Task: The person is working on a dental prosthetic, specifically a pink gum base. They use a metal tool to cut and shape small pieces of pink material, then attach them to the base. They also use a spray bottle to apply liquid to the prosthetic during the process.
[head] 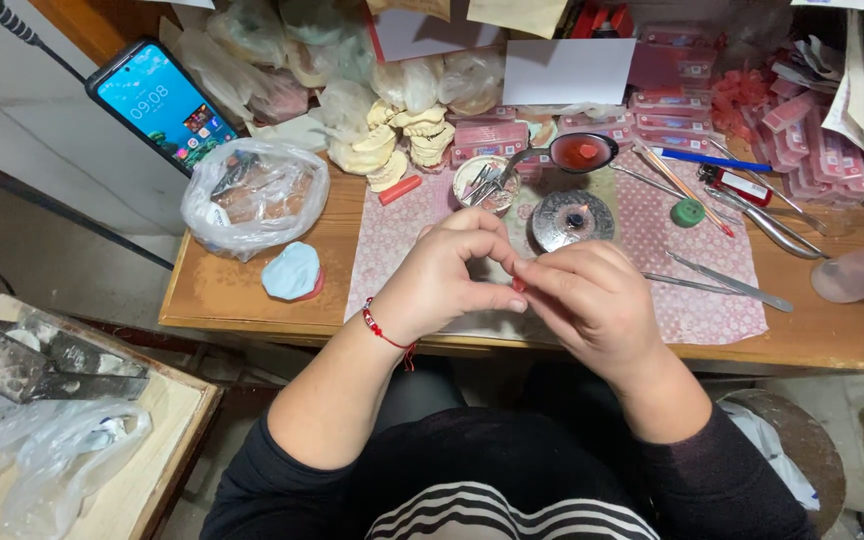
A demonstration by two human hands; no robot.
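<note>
From the head camera, both hands are meeting over the near edge of the wooden bench [252, 300]. The left hand [442, 275] and right hand [592, 295] are pinching a small red piece [518, 285] between closed fingertips, just above the patterned cloth [692, 290]. A round metal burner [572, 220] is sitting just beyond them; metal tweezers [727, 285] are lying to the right, leaving open cloth around the hands.
</note>
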